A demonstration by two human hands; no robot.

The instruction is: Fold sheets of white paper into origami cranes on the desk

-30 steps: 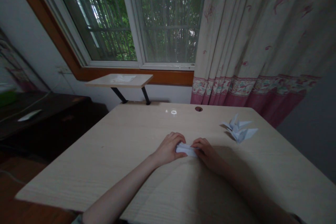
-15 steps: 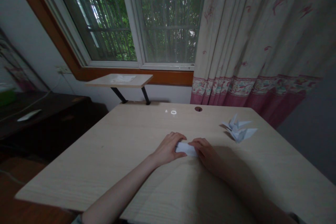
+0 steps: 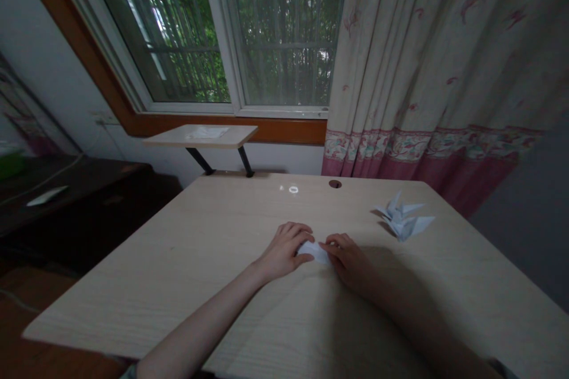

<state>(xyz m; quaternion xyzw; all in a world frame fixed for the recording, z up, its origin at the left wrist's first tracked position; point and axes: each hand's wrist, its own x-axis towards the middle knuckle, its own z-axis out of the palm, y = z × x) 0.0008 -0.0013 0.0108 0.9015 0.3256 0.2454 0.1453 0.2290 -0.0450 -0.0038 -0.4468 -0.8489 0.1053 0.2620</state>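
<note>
**A:** Start at the far left. What is there?

**B:** A dark wooden sideboard (image 3: 89, 183) along the wall, with a flat pale strip (image 3: 47, 195) lying on top. I cannot tell what the strip is. Further right is the barred glass window (image 3: 249, 29), with a small light wooden riser shelf (image 3: 202, 135) on black legs below it, at the back edge of the pale wood-grain table (image 3: 178, 272).

**A:** And the hands?

**B:** Both are down on the table, near its middle. The left hand (image 3: 284, 249) is curled, its fingers bent over the left end of a small white folded piece of paper (image 3: 315, 250) and its thumb tucked against the near edge. It grips that end and presses it down.

**A:** Why press it down?

**B:** I would judge that the hard tabletop gives a firm backing, so the paper lies flat and does not slide. Only a sliver of it shows between the two hands.

**A:** And the right hand?

**B:** The right hand (image 3: 349, 257) meets the paper from the other side, fingertips closed on its right end and knuckles raised. With each hand on one end, the paper is pinned on both sides.

**A:** Anything beyond that?

**B:** There is a round cable hole (image 3: 335, 184) near the table's back edge. Well apart to the right sit white folded paper figures with pointed wings (image 3: 402, 219), probably set there to be out of the hands' way. Behind them hangs a cream curtain with a pink floral border (image 3: 444, 59), drawn to the right of the window.
</note>
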